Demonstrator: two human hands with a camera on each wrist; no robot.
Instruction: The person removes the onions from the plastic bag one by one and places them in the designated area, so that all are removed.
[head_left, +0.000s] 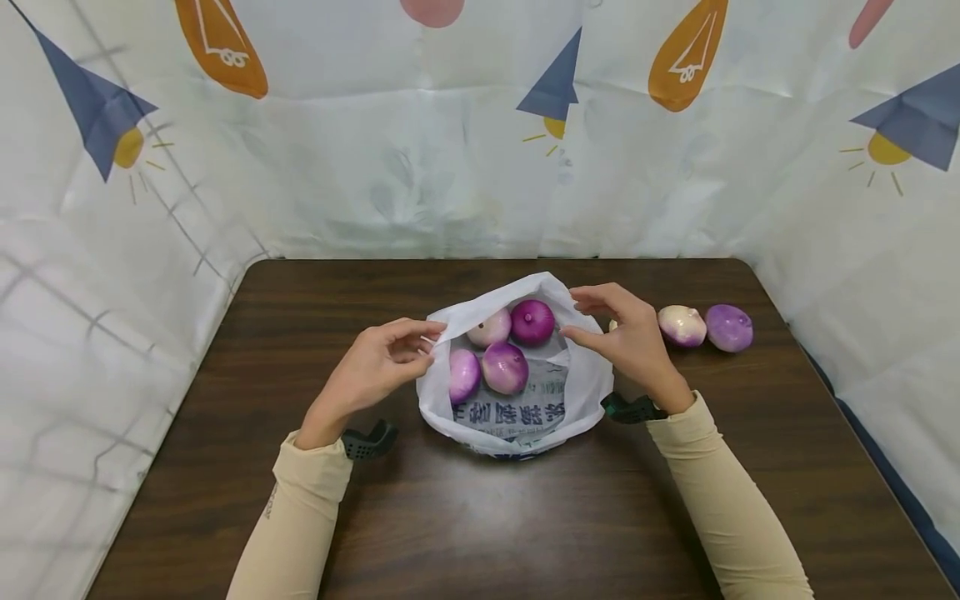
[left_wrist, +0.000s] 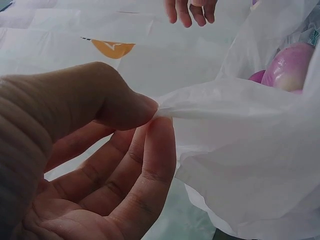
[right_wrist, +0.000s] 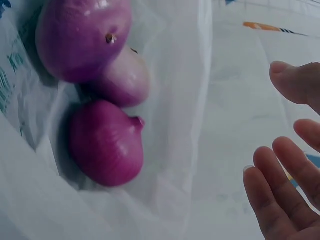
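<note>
The left hand (head_left: 369, 367) pinches the left rim of a white bag (head_left: 592, 387) holding four onions (head_left: 506, 367) on the brown table (head_left: 480, 533). The right hand (head_left: 628, 340), fingers extended, grips nothing near its right rim, partly blocking a pale object (head_left: 613, 325); two loose onions (head_left: 682, 326) lie to the right, a patterned sheet (head_left: 450, 175) beyond.

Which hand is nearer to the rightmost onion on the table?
Right. The right hand is left of that onion, at the right edge of the bag; the left hand is farther off, pinching the bag's left edge.
</note>
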